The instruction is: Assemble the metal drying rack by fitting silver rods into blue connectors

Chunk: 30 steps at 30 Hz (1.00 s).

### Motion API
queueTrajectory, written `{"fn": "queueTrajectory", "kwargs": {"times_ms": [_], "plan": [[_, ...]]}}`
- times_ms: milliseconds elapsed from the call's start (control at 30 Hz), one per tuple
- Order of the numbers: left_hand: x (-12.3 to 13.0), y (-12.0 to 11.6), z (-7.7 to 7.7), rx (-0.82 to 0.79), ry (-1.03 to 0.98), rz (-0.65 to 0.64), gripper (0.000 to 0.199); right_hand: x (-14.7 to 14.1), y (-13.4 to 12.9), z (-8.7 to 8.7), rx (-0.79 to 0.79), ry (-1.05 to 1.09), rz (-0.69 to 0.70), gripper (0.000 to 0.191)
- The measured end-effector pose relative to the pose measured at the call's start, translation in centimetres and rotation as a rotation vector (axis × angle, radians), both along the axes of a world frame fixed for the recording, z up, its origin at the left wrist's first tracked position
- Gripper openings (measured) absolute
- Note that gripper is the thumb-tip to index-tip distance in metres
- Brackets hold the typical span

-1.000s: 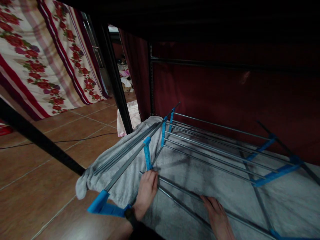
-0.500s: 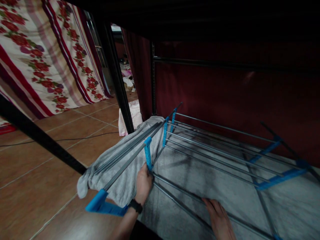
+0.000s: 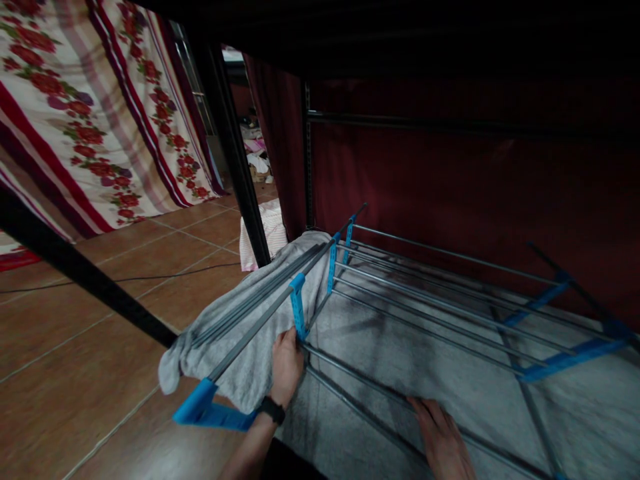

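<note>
Grey bedding bears the rack both hands touch.

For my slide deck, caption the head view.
Left hand at the foot of a blue bracket, right hand on a grey rod, above a grey blanket.

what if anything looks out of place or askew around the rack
Two things: several grey rods lie bunched together beside the rack, whose own rods are spaced apart; and the grey blanket under them is rumpled, its corner drooping over the edge at left. Nothing looks spilled or broken.
</note>
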<state>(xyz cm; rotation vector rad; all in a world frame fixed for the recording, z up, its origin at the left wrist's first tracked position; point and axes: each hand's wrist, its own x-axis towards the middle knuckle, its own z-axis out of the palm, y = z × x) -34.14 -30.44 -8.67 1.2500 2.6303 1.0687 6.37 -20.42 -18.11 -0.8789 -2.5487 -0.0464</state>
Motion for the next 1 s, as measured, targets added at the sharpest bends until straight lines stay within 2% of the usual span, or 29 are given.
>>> {"fn": "queueTrajectory", "kwargs": {"times_ms": [133, 267, 400, 600, 800, 1000], "plan": [[0.3, -0.1, 0.2, -0.047, 0.051, 0.016, 0.039, -1.2, -0.3, 0.7, 0.006, -0.044, 0.019, 0.048], [0.5, -0.1, 0.1, -0.077, 0.076, 0.021, 0.037, -4.6, -1.3, 2.9, -0.031, -0.061, -0.022, 0.043], [0.6, -0.1, 0.1, -0.083, 0.085, 0.014, 0.037, -10.3, -2.4, 6.0, -0.134, -0.087, -0.012, 0.046], [0.8, -0.3, 0.4, -0.072, 0.082, 0.004, 0.036, -20.2, -3.1, 9.9, -0.368, -0.175, 0.149, 0.055], [1.0, -0.3, 0.1, -0.078, 0.109, 0.015, 0.033, -27.0, -2.8, 11.3, -0.436, -0.304, 0.212, 0.052], [1.0, -0.7, -0.5, -0.061, 0.109, -0.004, 0.036, -29.3, -2.8, 11.7, -0.482, -0.332, 0.238, 0.048]]}}
